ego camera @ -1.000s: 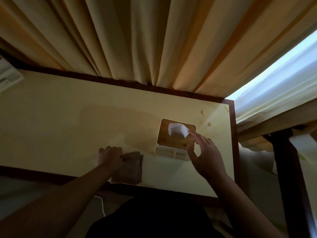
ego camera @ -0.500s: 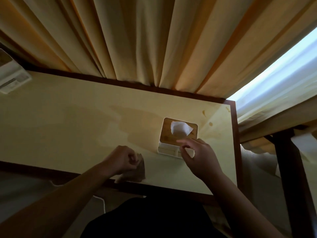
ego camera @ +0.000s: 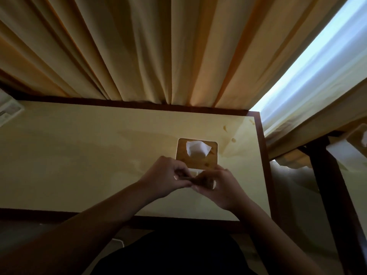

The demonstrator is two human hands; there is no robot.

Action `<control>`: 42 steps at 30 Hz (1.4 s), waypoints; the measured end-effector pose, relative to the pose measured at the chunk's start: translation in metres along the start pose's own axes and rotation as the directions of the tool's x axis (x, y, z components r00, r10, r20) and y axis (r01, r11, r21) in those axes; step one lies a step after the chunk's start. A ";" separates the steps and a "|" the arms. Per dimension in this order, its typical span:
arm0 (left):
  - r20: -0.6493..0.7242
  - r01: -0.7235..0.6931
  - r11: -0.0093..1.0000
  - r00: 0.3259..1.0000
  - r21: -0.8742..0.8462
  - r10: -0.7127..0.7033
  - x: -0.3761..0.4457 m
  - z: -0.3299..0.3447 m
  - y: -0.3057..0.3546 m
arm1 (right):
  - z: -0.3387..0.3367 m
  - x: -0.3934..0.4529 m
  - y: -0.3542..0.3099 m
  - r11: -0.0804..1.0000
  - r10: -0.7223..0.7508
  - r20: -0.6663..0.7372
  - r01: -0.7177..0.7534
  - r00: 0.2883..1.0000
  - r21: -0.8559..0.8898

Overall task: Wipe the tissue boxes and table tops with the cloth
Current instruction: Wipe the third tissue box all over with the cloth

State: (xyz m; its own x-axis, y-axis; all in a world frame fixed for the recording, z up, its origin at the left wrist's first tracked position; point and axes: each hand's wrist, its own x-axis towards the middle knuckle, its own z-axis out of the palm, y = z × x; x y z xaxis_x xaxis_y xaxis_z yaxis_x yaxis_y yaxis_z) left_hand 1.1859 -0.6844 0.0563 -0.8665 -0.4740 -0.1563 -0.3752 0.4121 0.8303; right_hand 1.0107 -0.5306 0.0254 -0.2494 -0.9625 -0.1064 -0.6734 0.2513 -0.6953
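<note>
Both hands meet just in front of the tissue box [ego camera: 196, 153], above the near half of the bench [ego camera: 79, 155]. The left hand [ego camera: 164, 179] and the right hand [ego camera: 220, 187] each pinch an end of the cloth [ego camera: 200, 179], a small dark brown rag bunched into a narrow band between them; the fingers [ego camera: 179, 172] of both hands are curled round it, grasping, with nothing let go.

The cloth looks thin, limp and light. It will likely fold and slump wherever it is not held, so it seems best gathered into a flat pad under the fingertips, not held by a corner.

The tissue box stands upright near the bench's right side, just beyond the hands: pale walls, a wooden lid and a white tissue [ego camera: 197, 150] standing out of the slot. It is probably light and would slide under a wiping stroke, so one hand should steady a side wall while the other wipes. The tissue is fragile and would tear or drag out if the cloth catches it.

A few small marks [ego camera: 225, 128] show on the bench near its far right corner.
</note>
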 end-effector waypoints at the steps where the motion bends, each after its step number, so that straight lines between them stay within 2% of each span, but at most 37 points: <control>1: 0.005 0.006 1.000 1.000 -0.005 -0.006 0.005 0.005 0.000 | -0.001 -0.005 0.005 1.000 0.023 -0.006 -0.023 1.000 -0.019; 7: 0.062 0.047 0.999 0.997 0.009 -0.048 0.055 0.042 -0.001 | -0.007 -0.013 0.037 0.964 0.266 -0.138 -0.263 0.954 0.038; 9: 0.050 0.025 0.995 0.998 0.094 -0.030 0.073 0.050 -0.001 | -0.006 -0.001 0.048 0.942 0.333 -0.184 -0.336 0.925 0.017; 10: 0.031 -0.023 0.979 0.999 0.205 0.017 0.082 0.052 -0.002 | -0.006 0.005 0.053 0.932 0.354 -0.208 -0.361 0.912 0.005; 12: -0.004 -0.159 0.864 0.983 0.478 0.182 0.096 0.055 -0.006 | -0.004 0.019 0.059 0.919 0.378 -0.246 -0.394 0.892 -0.016; 14: 0.050 -0.257 0.694 0.951 0.673 0.304 0.108 0.058 -0.013 | 0.000 0.030 0.064 0.914 0.373 -0.263 -0.401 0.890 -0.061; 16: 0.157 -0.336 0.561 0.926 0.757 0.343 0.118 0.058 -0.022 | 0.004 0.036 0.064 0.906 0.354 -0.279 -0.401 0.893 -0.134; 18: 0.224 -0.379 0.508 0.913 0.773 0.341 0.126 0.056 -0.031 | 0.008 0.038 0.063 0.891 0.341 -0.327 -0.413 0.882 -0.186; 20: 0.225 -0.382 0.482 0.909 0.788 0.351 0.132 0.052 -0.039 | 0.010 0.037 0.064 0.892 0.333 -0.390 -0.420 0.859 -0.165; 22: 0.199 -0.380 0.513 0.906 0.770 0.374 0.133 0.049 -0.044 | 0.014 0.035 0.067 0.912 0.263 -0.402 -0.362 0.877 -0.193; 25: 0.143 -0.371 0.605 0.909 0.704 0.391 0.131 0.052 -0.053 | 0.022 0.029 0.071 0.913 0.105 -0.347 -0.229 0.932 -0.338; 27: 0.087 -0.343 0.676 0.920 0.652 0.383 0.129 0.055 -0.058 | 0.027 0.025 0.071 0.899 0.071 -0.341 -0.208 0.937 -0.386; 29: 0.033 -0.308 0.701 0.926 0.643 0.377 0.127 0.059 -0.064 | 0.029 0.022 0.071 0.891 0.068 -0.341 -0.211 0.938 -0.403; 33: -0.086 -0.224 0.685 0.918 0.693 0.386 0.126 0.067 -0.072 | 0.030 0.025 0.068 0.897 0.095 -0.338 -0.228 0.936 -0.379; 36: -0.127 -0.196 0.689 0.913 0.698 0.388 0.126 0.071 -0.078 | 0.030 0.032 0.065 0.886 0.108 -0.349 -0.249 0.931 -0.391; 42: -0.144 -0.047 0.721 0.969 0.691 0.201 0.128 0.078 -0.082 | 0.026 0.045 0.065 0.845 0.114 -0.371 -0.286 0.921 -0.452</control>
State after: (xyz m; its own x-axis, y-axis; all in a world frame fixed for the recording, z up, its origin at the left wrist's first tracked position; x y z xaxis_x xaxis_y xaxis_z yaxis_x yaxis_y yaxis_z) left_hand 1.0799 -0.7187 -0.0733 -0.8677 -0.4885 0.0922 -0.4575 0.8572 0.2363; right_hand 0.9740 -0.5603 -0.0436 -0.5649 -0.8206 0.0867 -0.8119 0.5340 -0.2361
